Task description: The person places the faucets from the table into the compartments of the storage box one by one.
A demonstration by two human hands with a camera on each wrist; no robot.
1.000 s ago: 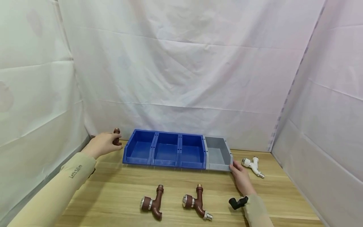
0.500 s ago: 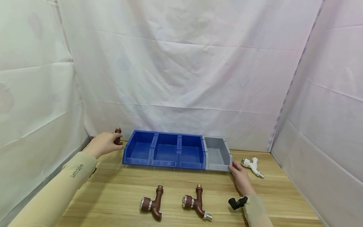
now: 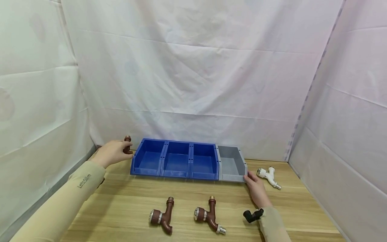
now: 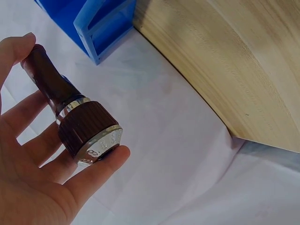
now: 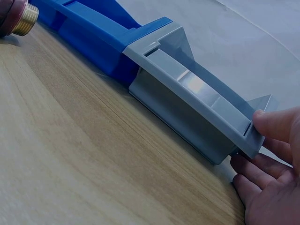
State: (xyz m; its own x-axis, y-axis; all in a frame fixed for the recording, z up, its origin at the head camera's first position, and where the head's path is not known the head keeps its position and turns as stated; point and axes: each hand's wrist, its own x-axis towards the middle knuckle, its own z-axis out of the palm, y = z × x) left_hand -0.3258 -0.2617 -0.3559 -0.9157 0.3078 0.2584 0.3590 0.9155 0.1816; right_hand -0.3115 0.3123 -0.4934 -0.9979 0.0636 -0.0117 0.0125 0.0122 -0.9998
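Note:
Just left of the row of bins, my left hand (image 3: pixel 113 152) holds a brown tap (image 3: pixel 128 145). In the left wrist view the thumb lies at one end of the tap (image 4: pixel 86 119), and the fingers spread behind its ribbed knob with a chrome cap. My right hand (image 3: pixel 257 191) grips the front right corner of the grey bin (image 3: pixel 232 177), thumb on the rim and fingers beneath in the right wrist view. Three blue bins (image 3: pixel 175 174) adjoin the grey one on its left. All the bins are empty.
Two brown taps, one on the left (image 3: pixel 167 216) and one with a metal nozzle (image 3: pixel 211 216), lie on the wooden table (image 3: pixel 127 201) in front. A white tap (image 3: pixel 270 176) lies right of the grey bin. White cloth (image 3: pixel 193 84) hangs behind and at both sides.
My left hand has moved slightly to the right with the brown tap, closer to the leftmost blue bin. The right hand stays at the grey bin's corner.

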